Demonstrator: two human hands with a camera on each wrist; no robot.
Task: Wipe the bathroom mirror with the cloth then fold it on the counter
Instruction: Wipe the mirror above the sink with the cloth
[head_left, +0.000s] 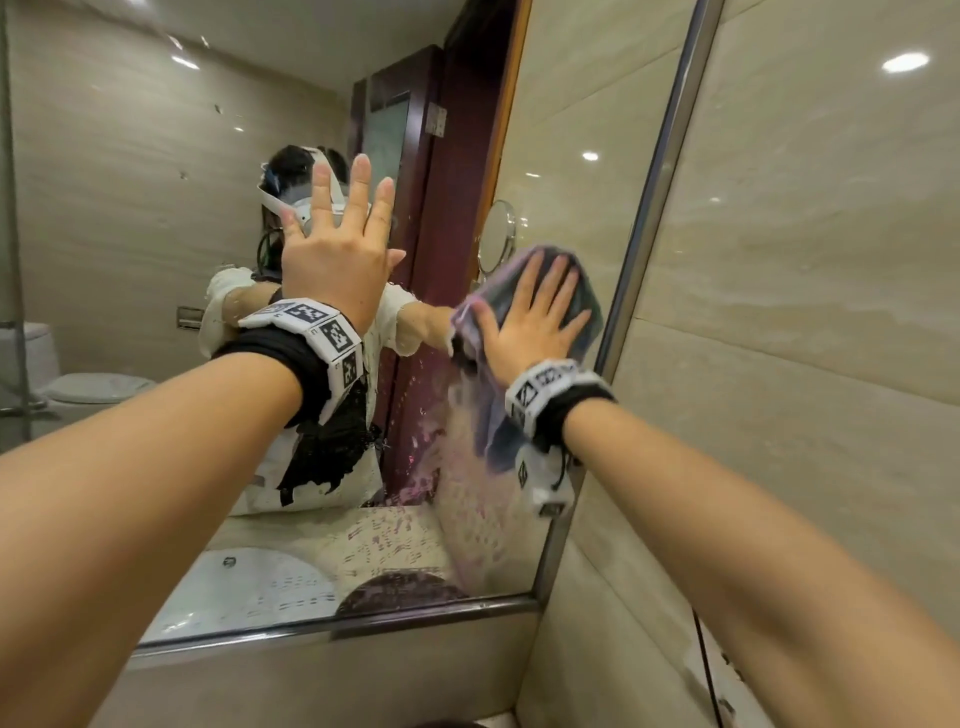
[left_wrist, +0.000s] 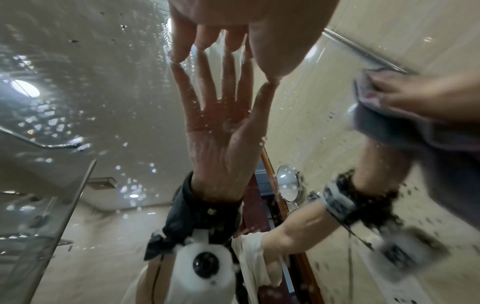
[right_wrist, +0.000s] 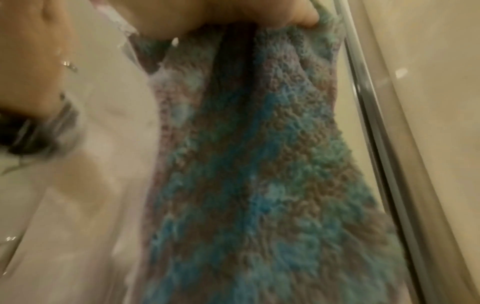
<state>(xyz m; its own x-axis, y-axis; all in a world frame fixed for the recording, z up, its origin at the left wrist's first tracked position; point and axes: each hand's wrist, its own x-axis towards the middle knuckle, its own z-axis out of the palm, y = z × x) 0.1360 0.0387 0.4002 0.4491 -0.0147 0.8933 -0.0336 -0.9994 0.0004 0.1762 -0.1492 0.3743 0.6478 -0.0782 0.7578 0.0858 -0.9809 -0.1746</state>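
The left hand (head_left: 332, 260) is spread flat against the mirror (head_left: 130, 208), its fingers straight and apart; the left wrist view shows the fingertips (left_wrist: 179, 55) meeting their own reflection on the wet glass, so they touch it. This hand holds nothing.

The right hand (head_left: 530, 322) lies flat on the cloth (head_left: 582, 306) with straight, slightly spread fingers and presses it against the mirror, close to the metal frame (head_left: 654, 208) at the mirror's right edge. The fingers are not curled round the cloth. From under the palm the lower part of the cloth hangs down along the glass past the wrist; the right wrist view shows its nubby blue and purple-grey pile (right_wrist: 259, 185) just beside the frame.

Drops and smeared streaks of water cover the glass below the cloth.
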